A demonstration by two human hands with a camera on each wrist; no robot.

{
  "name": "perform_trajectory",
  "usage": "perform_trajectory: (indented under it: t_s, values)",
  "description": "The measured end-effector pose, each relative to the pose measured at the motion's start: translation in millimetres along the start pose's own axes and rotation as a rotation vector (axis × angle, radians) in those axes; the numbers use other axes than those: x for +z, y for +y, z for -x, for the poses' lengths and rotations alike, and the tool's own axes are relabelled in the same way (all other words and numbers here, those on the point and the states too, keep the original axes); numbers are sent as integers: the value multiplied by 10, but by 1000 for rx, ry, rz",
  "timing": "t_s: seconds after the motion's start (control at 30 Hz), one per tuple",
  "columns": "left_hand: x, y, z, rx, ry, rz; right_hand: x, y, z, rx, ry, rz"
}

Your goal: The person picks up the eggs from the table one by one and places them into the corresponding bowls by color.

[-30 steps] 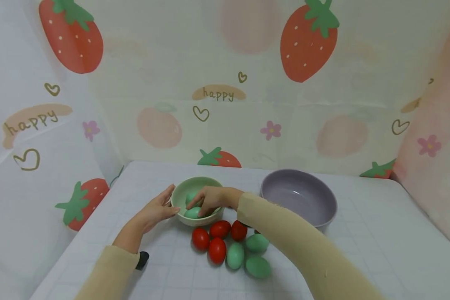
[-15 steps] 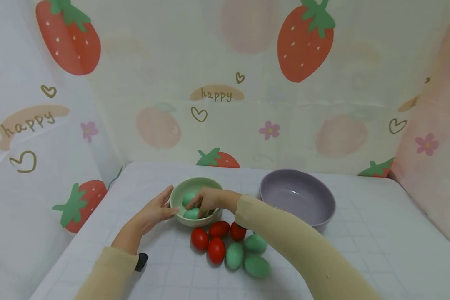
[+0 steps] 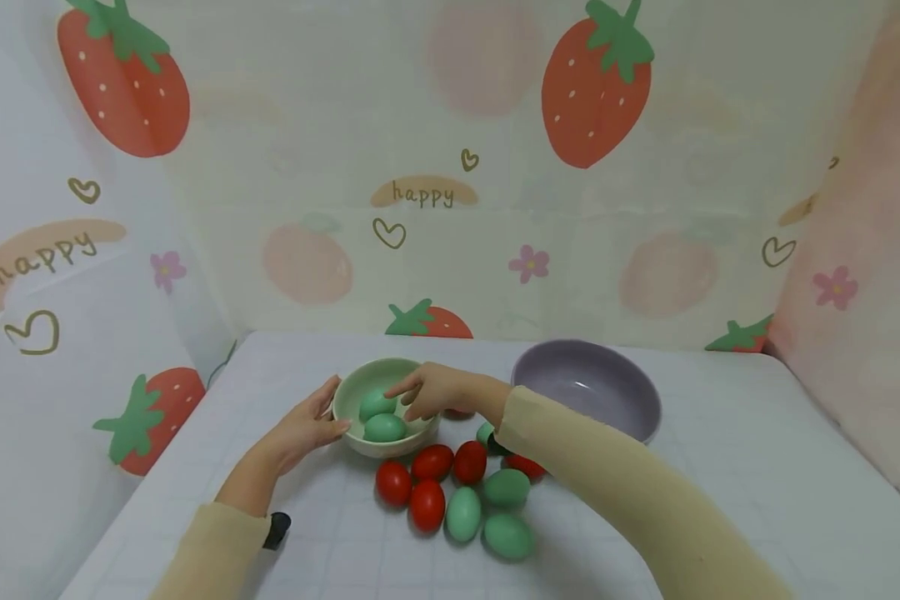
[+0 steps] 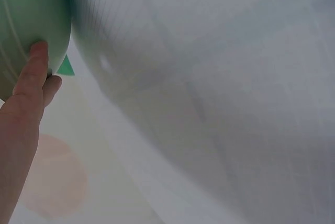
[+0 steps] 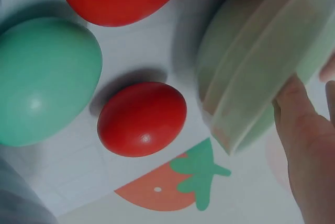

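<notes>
My left hand [image 3: 303, 429] holds the left side of a pale green bowl [image 3: 360, 375], its thumb at the rim and its fingers along the outer wall. In the left wrist view one finger lies straight against the bowl's side. Inside the bowl are two green eggs [image 3: 384, 428]. Over the right part of the bowl hovers my right hand [image 3: 446, 389], fingers spread and holding nothing visible. The right wrist view shows its thumb at the bowl's rim. Close in front of the bowl lie several red eggs [image 3: 427, 507] and several more green eggs [image 3: 508, 536].
A large purple basin [image 3: 622, 387] stands at the back right, partly behind the right sleeve [image 3: 592, 467]. Another red egg [image 5: 142, 119] lies right of the bowl, mostly hidden by the right wrist in the head view. A patterned cloth wall [image 3: 307, 267] rises behind the table.
My right hand has lifted from the eggs in the bowl and moved right, its fingers spreading. Both green eggs now show more fully. The left hand stays at the bowl.
</notes>
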State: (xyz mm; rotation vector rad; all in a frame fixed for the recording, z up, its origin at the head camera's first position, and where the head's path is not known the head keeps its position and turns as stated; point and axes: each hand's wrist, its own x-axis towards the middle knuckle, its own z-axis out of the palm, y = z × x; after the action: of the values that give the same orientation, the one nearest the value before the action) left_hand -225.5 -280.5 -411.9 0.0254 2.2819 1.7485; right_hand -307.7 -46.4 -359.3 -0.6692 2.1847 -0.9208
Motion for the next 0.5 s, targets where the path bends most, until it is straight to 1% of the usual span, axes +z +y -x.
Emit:
perform_trajectory:
  t_s: [0.1,0.23,0.4,0.5]
  values:
    - [-7,16,-13,0,-2,0,-67,8,75,-16,20,-23]
    - [-16,29,-19,-9,-5,12,-147,39,219,-38,42,-91]
    - [-1,12,-12,-27,-2,28,-233,121,467,-43,112,-168]
    - [11,8,-24,-30,0,39,-278,211,611,-39,155,-185]
